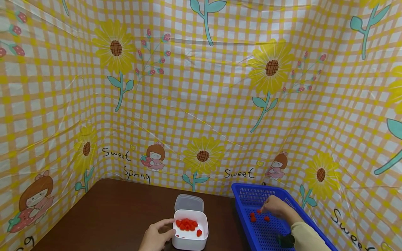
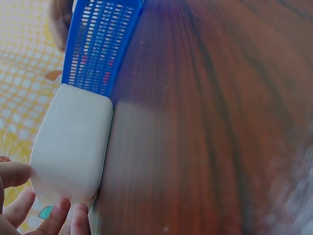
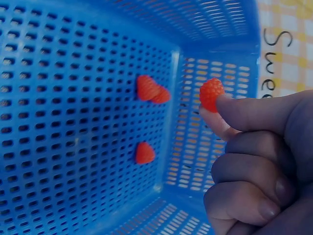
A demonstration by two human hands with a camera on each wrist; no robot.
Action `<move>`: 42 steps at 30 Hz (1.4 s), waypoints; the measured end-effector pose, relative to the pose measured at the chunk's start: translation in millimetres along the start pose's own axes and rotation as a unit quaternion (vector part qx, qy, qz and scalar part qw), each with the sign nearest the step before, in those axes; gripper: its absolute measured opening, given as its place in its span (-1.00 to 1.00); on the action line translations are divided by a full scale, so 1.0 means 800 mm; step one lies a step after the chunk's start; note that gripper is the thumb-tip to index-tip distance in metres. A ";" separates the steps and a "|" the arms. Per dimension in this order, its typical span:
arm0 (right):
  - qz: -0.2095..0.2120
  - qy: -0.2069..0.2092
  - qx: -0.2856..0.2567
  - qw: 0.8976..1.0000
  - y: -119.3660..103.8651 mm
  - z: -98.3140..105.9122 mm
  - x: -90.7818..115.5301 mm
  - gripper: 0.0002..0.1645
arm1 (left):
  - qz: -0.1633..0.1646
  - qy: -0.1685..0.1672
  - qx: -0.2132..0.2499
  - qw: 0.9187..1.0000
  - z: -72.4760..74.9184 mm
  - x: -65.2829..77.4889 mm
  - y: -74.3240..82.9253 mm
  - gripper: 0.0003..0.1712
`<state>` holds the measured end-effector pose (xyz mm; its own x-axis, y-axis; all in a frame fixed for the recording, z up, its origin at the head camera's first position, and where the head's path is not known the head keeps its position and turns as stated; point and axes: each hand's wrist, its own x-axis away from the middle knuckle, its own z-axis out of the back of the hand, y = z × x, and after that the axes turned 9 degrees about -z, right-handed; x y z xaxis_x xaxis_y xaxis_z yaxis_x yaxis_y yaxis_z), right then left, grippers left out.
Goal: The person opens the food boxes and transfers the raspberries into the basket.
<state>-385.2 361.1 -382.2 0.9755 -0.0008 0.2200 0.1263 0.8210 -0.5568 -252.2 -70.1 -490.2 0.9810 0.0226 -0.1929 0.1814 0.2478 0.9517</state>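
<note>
In the right wrist view, a red raspberry (image 3: 212, 94) is pinched between the thumb and index finger of my right hand (image 3: 259, 161), the other fingers curled in. That hand is over the blue perforated basket (image 3: 88, 132), where three more raspberries (image 3: 145, 152) lie on the floor. At the head view's bottom middle stands a small white box (image 1: 190, 244) holding several raspberries (image 1: 187, 225). My left hand (image 1: 158, 235) is at the box's left side, fingers spread and fingertips against its wall. The left wrist view shows the box's smooth outside (image 2: 73, 142) from low down.
The box's translucent lid (image 1: 189, 203) is flipped back behind it. Both containers stand on a dark brown table (image 1: 132, 205), the basket to the right of the box. A checked sunflower cloth (image 1: 201, 115) hangs behind and at both sides.
</note>
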 end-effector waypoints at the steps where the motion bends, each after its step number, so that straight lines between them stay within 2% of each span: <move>1: -0.011 -0.003 0.006 1.000 0.002 -0.001 -0.001 -0.76 | -0.001 0.001 0.000 1.000 0.000 0.000 0.000 -0.52; 4: -0.020 -0.014 0.021 0.999 0.007 -0.002 -0.002 -0.87 | -0.001 0.002 -0.001 1.000 -0.001 0.000 -0.001 -0.53; 9: -0.036 -0.029 0.028 0.999 0.013 -0.003 -0.005 -0.80 | -0.002 0.004 0.003 1.000 -0.002 0.000 -0.001 -0.53; 21: -0.028 -0.019 0.019 0.999 0.020 -0.012 -0.006 -0.89 | 0.003 0.002 0.005 1.000 -0.002 0.001 -0.001 -0.52; 23: -0.021 -0.012 0.013 1.000 0.014 -0.014 -0.003 -0.86 | 0.002 0.003 0.005 1.000 -0.002 0.001 0.000 -0.52; 28: 0.024 0.017 0.011 1.000 -0.017 -0.016 0.010 -0.58 | 0.002 0.005 0.009 1.000 -0.001 0.003 0.002 -0.52; 35: 0.091 0.016 -0.001 0.996 -0.056 -0.016 0.030 -0.49 | 0.011 0.005 0.006 1.000 -0.001 0.004 0.000 -0.52; 38: 0.102 0.022 -0.006 0.994 -0.068 -0.017 0.035 -0.57 | 0.011 0.003 0.006 1.000 -0.002 0.004 -0.001 -0.52; 41: 0.110 0.032 -0.007 0.993 -0.081 -0.018 0.039 -0.78 | -0.001 0.003 0.011 1.000 -0.001 0.004 -0.001 -0.52; 42: 0.111 0.032 -0.010 0.993 -0.086 -0.019 0.040 -0.80 | -0.005 0.003 0.014 1.000 -0.001 0.004 -0.001 -0.51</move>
<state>-360.0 296.1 -348.7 0.9890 0.1426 0.0384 -0.0911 0.7937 -0.6014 -249.6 -69.7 -491.9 0.9788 0.0257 -0.2034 0.1929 0.2208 0.9561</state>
